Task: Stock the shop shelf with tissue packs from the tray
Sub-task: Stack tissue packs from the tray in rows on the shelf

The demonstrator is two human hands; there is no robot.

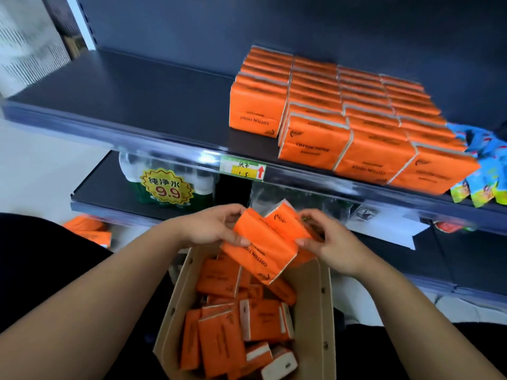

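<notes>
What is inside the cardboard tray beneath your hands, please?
Orange cotton tissue packs lie jumbled in the cardboard tray, some flat, some on edge. The held packs, between left hand and right hand, cover its far end; its floor is hidden.

Count, near: 1 cardboard tray (326, 297) holding at least a dozen loose packs (263, 319), overlap prevents an exact figure; 2 hands, left hand (211, 229) and right hand (329, 242), with 2 held packs (263, 250) distinguishable between them. Far right: shelf packs (343, 105) in 4 rows running near to far, per-row totals lost to blur; 2 shelf boards (137, 105) visible, 1 price label (242, 170) on the upper edge. Left: 1 bundle of water bottles (131, 165) bearing 1 starburst sticker (166, 187); about 2 floor packs (87, 229), blurred.
</notes>
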